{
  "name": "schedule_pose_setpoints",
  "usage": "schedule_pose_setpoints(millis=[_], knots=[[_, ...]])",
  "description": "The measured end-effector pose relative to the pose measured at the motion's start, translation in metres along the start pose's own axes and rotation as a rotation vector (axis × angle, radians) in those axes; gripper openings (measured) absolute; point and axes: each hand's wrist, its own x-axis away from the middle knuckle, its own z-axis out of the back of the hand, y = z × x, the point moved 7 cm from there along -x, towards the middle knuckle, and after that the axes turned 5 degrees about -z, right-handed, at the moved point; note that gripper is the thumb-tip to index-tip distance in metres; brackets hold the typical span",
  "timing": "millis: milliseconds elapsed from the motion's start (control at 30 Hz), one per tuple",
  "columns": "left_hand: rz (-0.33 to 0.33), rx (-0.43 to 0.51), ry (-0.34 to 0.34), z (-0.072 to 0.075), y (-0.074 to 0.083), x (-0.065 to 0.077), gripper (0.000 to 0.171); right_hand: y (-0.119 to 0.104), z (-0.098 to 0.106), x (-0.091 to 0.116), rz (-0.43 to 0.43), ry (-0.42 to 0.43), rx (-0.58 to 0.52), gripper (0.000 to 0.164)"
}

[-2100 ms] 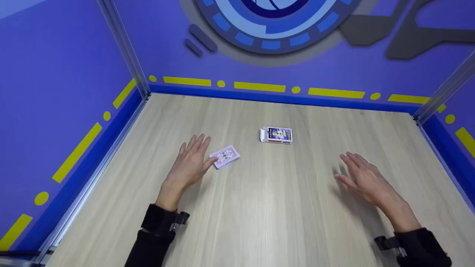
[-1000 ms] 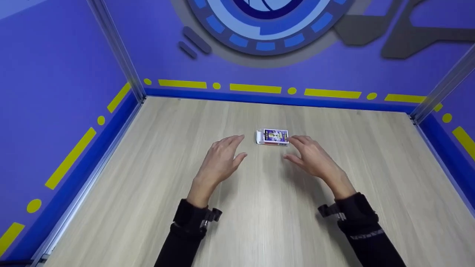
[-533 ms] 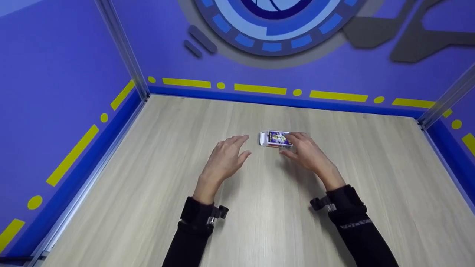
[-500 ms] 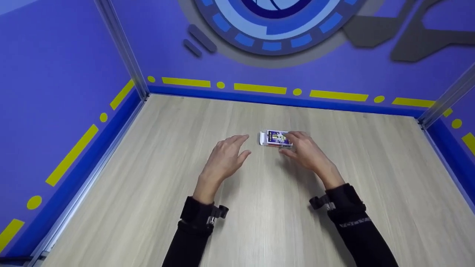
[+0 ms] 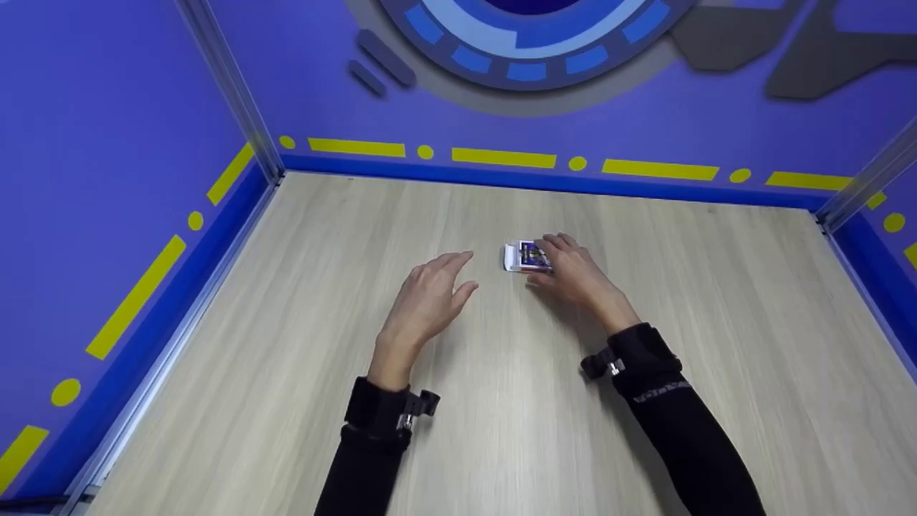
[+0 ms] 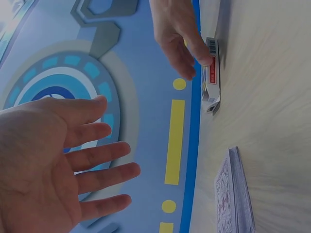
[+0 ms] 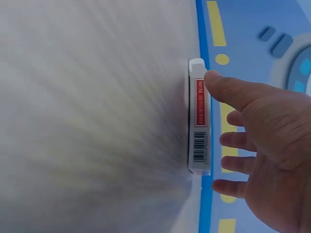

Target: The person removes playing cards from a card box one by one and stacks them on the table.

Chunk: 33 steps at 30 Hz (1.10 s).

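Observation:
A playing-card box (image 5: 531,256) lies flat on the table with its flap end pointing left. My right hand (image 5: 575,274) is over the box's right part, fingers relaxed above it and thumb along the near side. In the right wrist view the thumb (image 7: 228,87) is at the box's edge; whether it touches cannot be made out. My left hand (image 5: 428,299) hovers left of the box, fingers extended and nothing held. A deck of patterned cards (image 6: 225,196) lies on the table in the left wrist view; in the head view the left hand hides it.
The wooden table (image 5: 487,401) has a light grain and is bounded by a purple-blue back wall (image 5: 322,86) and a left side panel (image 5: 86,179). Metal posts (image 5: 229,79) stand at the back corners. Both wrists carry black camera straps (image 5: 380,405).
The left hand has moved right, from beside the card deck to over it. My right hand came in from the far right and now covers the card box's right part.

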Motion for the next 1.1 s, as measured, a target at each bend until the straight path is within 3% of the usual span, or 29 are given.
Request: schedule_pose_setpoints(millis=[300, 600, 933, 1100], knots=[[-0.007, 0.025, 0.002, 0.000, 0.005, 0.001, 0.046, 0.000, -0.010, -0.013, -0.041, -0.076, 0.003, 0.075], [-0.070, 0.013, 0.032, -0.003, 0.013, -0.001, 0.043, -0.012, -0.004, -0.011, 0.006, -0.009, 0.001, 0.070], [-0.186, -0.012, 0.124, -0.002, 0.045, -0.005, 0.035, -0.055, 0.041, 0.047, 0.221, 0.169, -0.012, 0.073], [-0.191, 0.070, 0.175, 0.001, 0.059, -0.003, 0.030, -0.067, 0.052, 0.073, 0.266, 0.210, 0.003, 0.074]])
